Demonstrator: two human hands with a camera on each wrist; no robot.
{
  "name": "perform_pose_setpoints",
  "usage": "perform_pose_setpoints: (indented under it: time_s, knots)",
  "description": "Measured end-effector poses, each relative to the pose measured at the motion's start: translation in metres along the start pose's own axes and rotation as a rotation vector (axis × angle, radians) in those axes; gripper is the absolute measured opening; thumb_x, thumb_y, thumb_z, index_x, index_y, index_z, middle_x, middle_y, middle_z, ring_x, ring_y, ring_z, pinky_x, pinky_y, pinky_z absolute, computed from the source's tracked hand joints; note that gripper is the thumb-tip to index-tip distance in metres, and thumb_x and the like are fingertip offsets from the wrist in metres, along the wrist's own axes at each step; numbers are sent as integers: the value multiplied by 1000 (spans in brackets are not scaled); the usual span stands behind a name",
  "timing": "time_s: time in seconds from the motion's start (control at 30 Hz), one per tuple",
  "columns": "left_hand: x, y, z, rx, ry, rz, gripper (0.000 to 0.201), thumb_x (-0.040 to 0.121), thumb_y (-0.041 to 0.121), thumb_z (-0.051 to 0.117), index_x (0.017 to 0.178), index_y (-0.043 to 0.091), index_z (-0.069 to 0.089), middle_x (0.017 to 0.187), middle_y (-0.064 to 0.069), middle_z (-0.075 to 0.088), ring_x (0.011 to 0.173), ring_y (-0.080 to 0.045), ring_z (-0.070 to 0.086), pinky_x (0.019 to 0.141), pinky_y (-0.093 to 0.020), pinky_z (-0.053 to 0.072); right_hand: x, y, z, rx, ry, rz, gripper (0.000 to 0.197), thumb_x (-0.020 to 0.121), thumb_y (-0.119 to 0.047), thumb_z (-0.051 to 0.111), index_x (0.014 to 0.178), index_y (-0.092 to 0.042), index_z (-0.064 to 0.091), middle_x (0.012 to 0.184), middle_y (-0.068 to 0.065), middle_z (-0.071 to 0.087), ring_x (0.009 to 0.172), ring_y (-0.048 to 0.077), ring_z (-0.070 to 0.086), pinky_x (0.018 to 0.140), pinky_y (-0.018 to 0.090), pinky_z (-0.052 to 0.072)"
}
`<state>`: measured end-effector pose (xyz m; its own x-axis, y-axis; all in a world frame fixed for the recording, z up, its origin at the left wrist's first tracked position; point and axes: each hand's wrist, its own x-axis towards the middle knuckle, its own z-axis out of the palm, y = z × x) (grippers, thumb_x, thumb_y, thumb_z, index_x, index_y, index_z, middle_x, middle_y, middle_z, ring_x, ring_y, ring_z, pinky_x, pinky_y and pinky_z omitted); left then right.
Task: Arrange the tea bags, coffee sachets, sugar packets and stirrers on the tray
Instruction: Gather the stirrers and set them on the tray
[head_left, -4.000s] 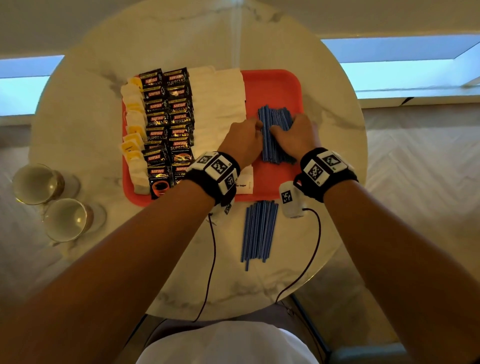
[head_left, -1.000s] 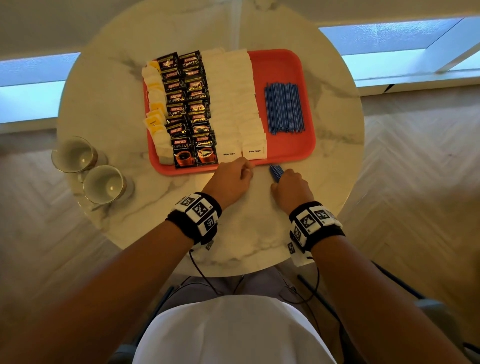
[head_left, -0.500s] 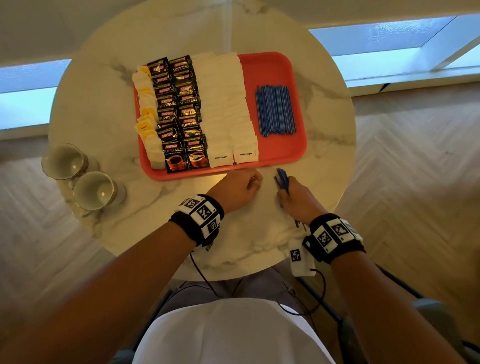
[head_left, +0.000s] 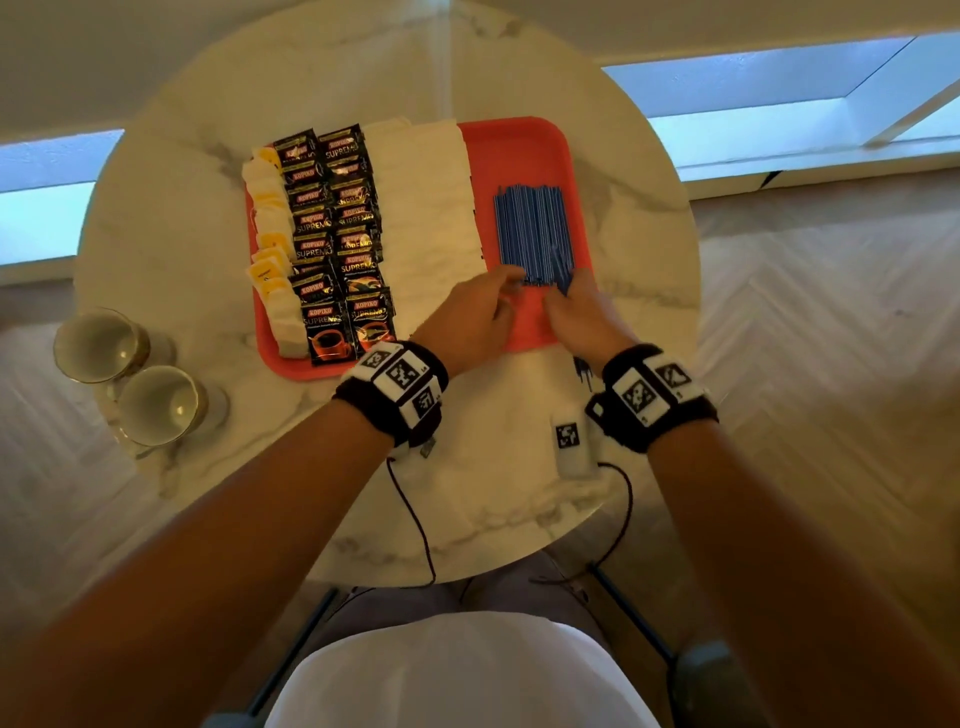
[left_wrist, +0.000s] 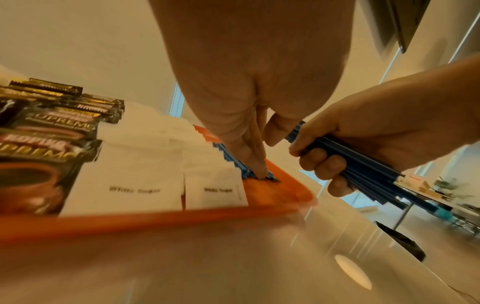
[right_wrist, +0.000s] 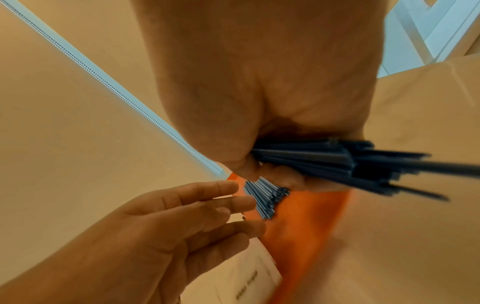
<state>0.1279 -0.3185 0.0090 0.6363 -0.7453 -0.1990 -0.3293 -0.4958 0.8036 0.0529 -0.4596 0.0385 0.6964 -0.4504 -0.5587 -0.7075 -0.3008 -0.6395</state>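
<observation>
R hand (left_wrist: 374, 144) fist-grips last stirrer bundle (right_wrist: 337, 162) over tray (head_left: 519, 150) at 5 o'clock; L hand (head_left: 475, 317) fingers spread, touching laid stirrers (head_left: 535, 234). Tea, coffee, sugar rows done; bundle left to place.

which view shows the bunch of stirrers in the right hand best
The left wrist view: the right hand is seen from the side, fingers curled round the blue bunch of stirrers. The right wrist view shows the bunch close but blurred, under the palm. In the head view the hand hides nearly all of it.
</observation>
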Motion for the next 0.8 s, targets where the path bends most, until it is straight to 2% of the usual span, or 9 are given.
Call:
perform_pose_setpoints:
  time_s: [0.1,0.17,0.23,0.3,0.43,0.57,0.63,0.7,0.8]
  knots:
    - [31,-1,-14,18,84,-9,34,101,8,41,133,9,53,127,-7,63,111,-16,61,91,-17,42,40,-25,-7,-61,58,16,33,101,-21,41,131,-7,40,107,8,52,78,19,53,61,28,37]
    - [50,-3,-23,23,117,-26,31,102,8,42,128,7,58,124,-9,64,109,-18,62,90,-17,44,67,-37,-7,-94,82,31,37,100,-20,42,133,-3,40,113,12,54,95,27,57,73,30,42]
    - [66,-4,-27,22,141,-40,29,101,8,43,124,6,61,122,-11,65,107,-21,63,91,-23,48,86,-47,-4,-134,115,29,40,101,-17,44,136,2,40,128,19,55,115,34,56,86,36,45]
    - [82,-5,-32,47,143,-88,30,101,9,41,124,6,61,122,-12,65,108,-23,62,91,-26,48,106,-52,0,-167,142,45,43,100,-18,47,137,2,41,135,20,53,122,35,54,93,36,44]
    - [103,-8,-31,168,35,-190,29,99,7,38,115,2,62,115,-17,64,103,-29,60,78,-27,42,126,-51,3,-210,164,39,19,91,-22,54,107,-13,47,116,16,64,104,34,64,75,36,47]
    - [108,-9,-27,192,-13,-183,24,95,1,40,105,-5,61,105,-22,64,95,-34,60,72,-29,41,127,-42,1,-231,182,-29,16,86,-22,58,92,-7,56,88,7,62,76,27,60,66,29,43]
    - [109,-9,-26,196,-12,-176,24,94,-1,40,102,-6,62,104,-22,64,93,-34,61,73,-33,45,125,-35,0,-235,195,-60,27,81,-30,55,94,-8,58,88,6,63,77,28,62,64,28,43]
    - [108,-10,-25,199,-21,-180,25,94,-1,40,102,-6,63,103,-22,64,92,-34,61,77,-38,49,119,-29,-2,-240,208,-72,32,84,-31,54,102,-5,59,93,7,62,79,26,60,66,28,42]
    - [106,-10,-23,193,-15,-172,25,95,0,41,104,-6,64,104,-20,65,93,-31,61,81,-39,50,108,-21,-7,-250,241,-119,19,89,-19,54,94,-3,61,86,10,63,73,25,57,65,29,44]
